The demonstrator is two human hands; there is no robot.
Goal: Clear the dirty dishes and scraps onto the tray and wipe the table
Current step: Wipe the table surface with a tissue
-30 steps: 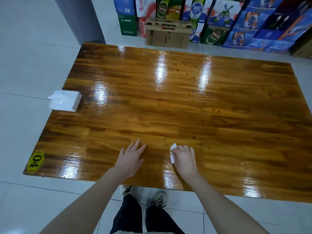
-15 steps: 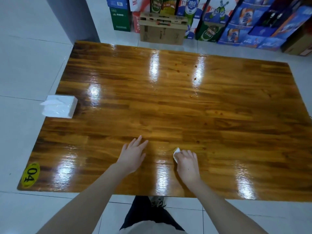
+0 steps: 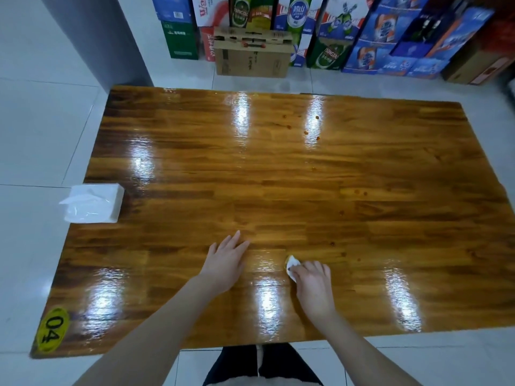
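From the head camera, the long rectangular table of glossy, varnished brown wood planks (image 3: 278,176) runs away from the person, its near edge just in front of the dark trouser legs and its far edge short of a row of boxes. Pale, smooth tiled floor (image 3: 36,135) borders the left side and the near edge, and a narrow strip of it separates the far edge from a plain brown cardboard box (image 3: 252,55) and stacked blue and green printed drink cartons (image 3: 390,34). A grey square pillar (image 3: 97,37) stands near the far left corner. The left hand (image 3: 225,263) lies flat on the wood near the front edge, fingers straight and slightly spread, holding nothing. Just beside it, a little apart, the right hand (image 3: 313,285) curls its fingers over a crumpled white tissue wad (image 3: 292,264) stained yellow at its tip, pressing it onto the tabletop. A soft white rectangular tissue pack (image 3: 93,203) overhangs the left edge, one sheet poking out. A yellow oval sticker marked 04 (image 3: 53,330) sits at the near left corner. Small reddish-brown spots (image 3: 312,126) dot the wood toward the far edge, among bright streaks of reflected light
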